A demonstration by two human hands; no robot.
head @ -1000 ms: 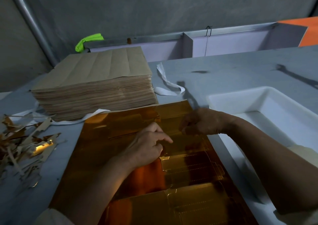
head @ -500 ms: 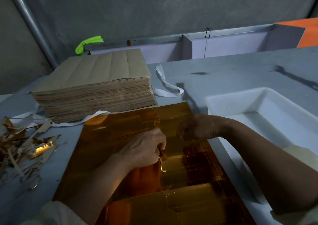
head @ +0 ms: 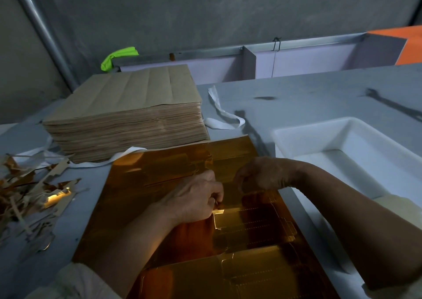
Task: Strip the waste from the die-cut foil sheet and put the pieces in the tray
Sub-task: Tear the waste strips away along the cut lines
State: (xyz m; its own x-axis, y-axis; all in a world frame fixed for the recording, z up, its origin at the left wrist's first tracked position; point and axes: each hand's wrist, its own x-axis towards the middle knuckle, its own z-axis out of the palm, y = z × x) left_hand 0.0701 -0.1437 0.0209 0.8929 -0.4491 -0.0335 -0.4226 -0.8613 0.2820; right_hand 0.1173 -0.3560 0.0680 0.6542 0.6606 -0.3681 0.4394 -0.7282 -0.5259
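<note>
The left hand (head: 194, 198) pinches the foil sheet (head: 141, 184), fingertips hidden. The right hand (head: 262, 175) curls beside it; grip unclear. The tray (head: 296, 136) at the table's (head: 319, 93) right is cropped.

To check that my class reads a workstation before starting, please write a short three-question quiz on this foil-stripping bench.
1. True or false: the white tray lies to the left of the foil sheet.
2. Where is the scrap pile? A) left of the sheet B) in the tray C) on the sheet
3. Fill in: the ____ hand pinches the sheet beside the bright tab.
Key: 1 false, the tray lies to its right. 2 A. 3 left: the left hand pinches there.
</note>
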